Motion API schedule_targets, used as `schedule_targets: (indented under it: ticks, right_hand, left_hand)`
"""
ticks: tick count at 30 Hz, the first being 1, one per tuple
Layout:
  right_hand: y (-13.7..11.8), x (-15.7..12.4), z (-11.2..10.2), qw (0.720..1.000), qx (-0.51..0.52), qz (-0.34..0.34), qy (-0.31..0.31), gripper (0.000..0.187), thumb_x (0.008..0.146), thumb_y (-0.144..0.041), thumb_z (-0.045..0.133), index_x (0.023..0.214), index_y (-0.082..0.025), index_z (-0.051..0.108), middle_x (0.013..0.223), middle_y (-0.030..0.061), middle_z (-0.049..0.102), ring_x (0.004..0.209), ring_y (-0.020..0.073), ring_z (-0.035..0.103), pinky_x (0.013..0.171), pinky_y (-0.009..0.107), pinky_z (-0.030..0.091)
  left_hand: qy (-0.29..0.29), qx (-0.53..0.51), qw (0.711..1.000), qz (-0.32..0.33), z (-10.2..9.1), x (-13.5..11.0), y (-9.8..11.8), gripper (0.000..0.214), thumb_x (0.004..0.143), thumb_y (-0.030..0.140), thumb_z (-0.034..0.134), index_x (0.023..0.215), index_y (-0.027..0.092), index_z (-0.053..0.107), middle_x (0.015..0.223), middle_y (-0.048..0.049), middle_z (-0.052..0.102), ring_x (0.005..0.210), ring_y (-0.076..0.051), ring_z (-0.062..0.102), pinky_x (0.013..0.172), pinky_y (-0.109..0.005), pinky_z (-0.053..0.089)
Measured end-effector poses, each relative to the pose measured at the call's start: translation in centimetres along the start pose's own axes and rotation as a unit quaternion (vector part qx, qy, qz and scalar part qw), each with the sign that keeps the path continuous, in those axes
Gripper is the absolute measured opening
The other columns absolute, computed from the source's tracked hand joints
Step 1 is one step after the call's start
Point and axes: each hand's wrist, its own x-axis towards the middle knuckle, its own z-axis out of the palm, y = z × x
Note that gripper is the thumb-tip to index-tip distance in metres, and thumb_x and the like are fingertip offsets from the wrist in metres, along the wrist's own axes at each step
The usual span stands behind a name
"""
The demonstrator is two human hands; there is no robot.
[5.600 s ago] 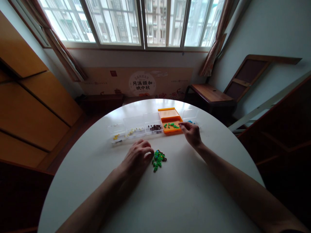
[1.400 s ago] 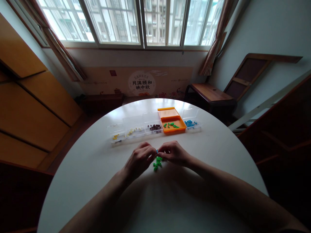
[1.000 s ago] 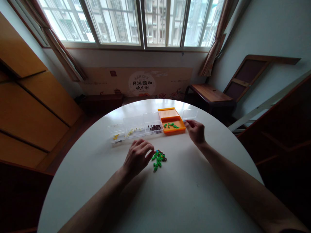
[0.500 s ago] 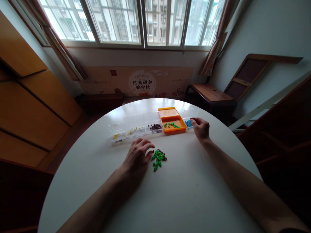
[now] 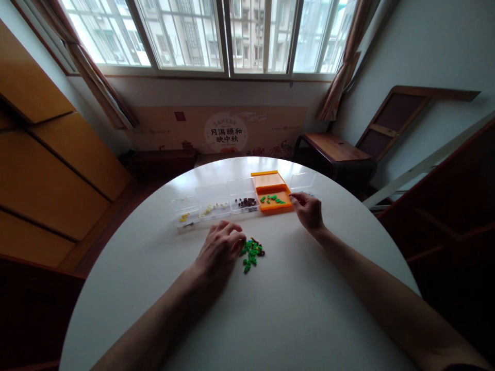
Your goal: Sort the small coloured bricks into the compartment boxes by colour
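Observation:
My left hand (image 5: 222, 242) rests at the left edge of a small pile of toy bricks (image 5: 253, 253), mostly green with a few brown, yellow and blue ones. Its thumb and index finger are closed at the pile's edge; what lies between them is hidden. My right hand (image 5: 308, 210) is above the table by the right edge of an orange box (image 5: 275, 207), its thumb and fingertips pinched together. Anything in that pinch is too small to make out. Green bricks (image 5: 275, 199) lie inside the orange box. Behind my right hand a clear box (image 5: 303, 179) is partly covered.
The round white table (image 5: 270, 319) also bears, left of the orange box, open clear boxes: one with dark brown bricks (image 5: 247, 202), one with pale yellow pieces (image 5: 214, 207), one with yellow pieces (image 5: 184, 217). A wooden stool (image 5: 336, 145) stands beyond the table.
My right hand has moved left from the clear box of blue bricks to the orange box's right edge. The left hand's thumb and index finger have closed at the pile.

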Motion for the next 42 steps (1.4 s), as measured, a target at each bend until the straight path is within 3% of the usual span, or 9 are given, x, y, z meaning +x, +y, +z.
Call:
schedule_targets:
  ticks: [7, 14, 21, 27, 37, 40, 42]
  right_hand:
    - [0.0, -0.3, 0.1, 1.0, 0.006, -0.017, -0.009, 0.024, 0.081, -0.031, 0.056, 0.087, -0.016, 0.074, 0.076, 0.0057, 0.071, 0.06, 0.0161, 0.058, 0.062, 0.028, 0.047]
    - [-0.8, -0.7, 0.3, 0.999, 0.01, -0.041, -0.022, 0.023, 0.082, -0.03, 0.057, 0.087, -0.016, 0.074, 0.075, 0.0052, 0.071, 0.062, 0.0161, 0.059, 0.063, 0.028, 0.047]
    - [-2.5, -1.8, 0.7, 0.992, 0.041, -0.069, -0.1, 0.02, 0.083, -0.029, 0.057, 0.086, -0.017, 0.073, 0.077, 0.0045, 0.07, 0.06, 0.0141, 0.057, 0.061, 0.027, 0.047]
    - [-3.2, -2.1, 0.8, 0.988, 0.031, -0.098, -0.117, 0.018, 0.083, -0.026, 0.057, 0.083, -0.017, 0.072, 0.069, 0.0026, 0.067, 0.056, 0.0124, 0.052, 0.059, 0.026, 0.044]
    - [-3.3, -2.5, 1.1, 0.984, 0.042, -0.102, -0.137, 0.016, 0.083, -0.024, 0.058, 0.082, -0.017, 0.072, 0.071, 0.003, 0.068, 0.057, 0.012, 0.052, 0.059, 0.025, 0.044]
    - [-3.8, -2.9, 1.2, 0.978, 0.063, -0.096, -0.174, 0.015, 0.082, -0.024, 0.059, 0.083, -0.016, 0.072, 0.073, 0.0038, 0.069, 0.057, 0.0119, 0.053, 0.059, 0.025, 0.044]
    - [-4.4, -3.3, 1.2, 0.963, 0.097, -0.081, -0.237, 0.016, 0.082, -0.027, 0.061, 0.084, -0.016, 0.073, 0.073, 0.0038, 0.069, 0.057, 0.0117, 0.053, 0.057, 0.024, 0.043]
  left_hand:
    - [-0.002, -0.009, 1.0, -0.005, 0.1, 0.0, 0.1, 0.014, 0.086, 0.019, 0.057, 0.094, 0.024, 0.067, 0.102, -0.0032, 0.065, 0.102, -0.022, 0.051, 0.09, -0.041, 0.038]
    - [0.009, -0.001, 1.0, 0.019, 0.2, 0.0, 0.1, 0.011, 0.085, 0.017, 0.058, 0.078, 0.021, 0.065, 0.099, -0.0031, 0.066, 0.098, -0.021, 0.052, 0.087, -0.038, 0.037]
    - [0.009, -0.014, 1.0, 0.023, 0.0, 0.1, 0.0, 0.011, 0.087, 0.017, 0.055, 0.08, 0.02, 0.063, 0.098, -0.004, 0.066, 0.097, -0.021, 0.053, 0.087, -0.039, 0.039]
    - [0.019, -0.009, 1.0, -0.005, -0.2, 0.2, 0.0, 0.008, 0.085, 0.019, 0.058, 0.08, 0.021, 0.065, 0.097, -0.0042, 0.066, 0.097, -0.022, 0.052, 0.087, -0.04, 0.039]
    - [0.016, 0.015, 0.999, 0.046, -0.3, 0.2, -0.1, 0.015, 0.09, 0.02, 0.053, 0.078, 0.02, 0.062, 0.099, -0.0042, 0.065, 0.097, -0.021, 0.051, 0.086, -0.038, 0.037]
    - [0.046, -0.008, 0.998, 0.049, -0.4, 0.4, 0.2, 0.014, 0.091, 0.022, 0.053, 0.082, 0.02, 0.063, 0.095, -0.0043, 0.066, 0.094, -0.019, 0.053, 0.085, -0.036, 0.038]
    - [0.07, -0.024, 0.996, 0.055, -0.6, 0.5, 0.5, 0.014, 0.092, 0.024, 0.052, 0.084, 0.02, 0.063, 0.091, -0.004, 0.066, 0.091, -0.018, 0.053, 0.084, -0.035, 0.039]
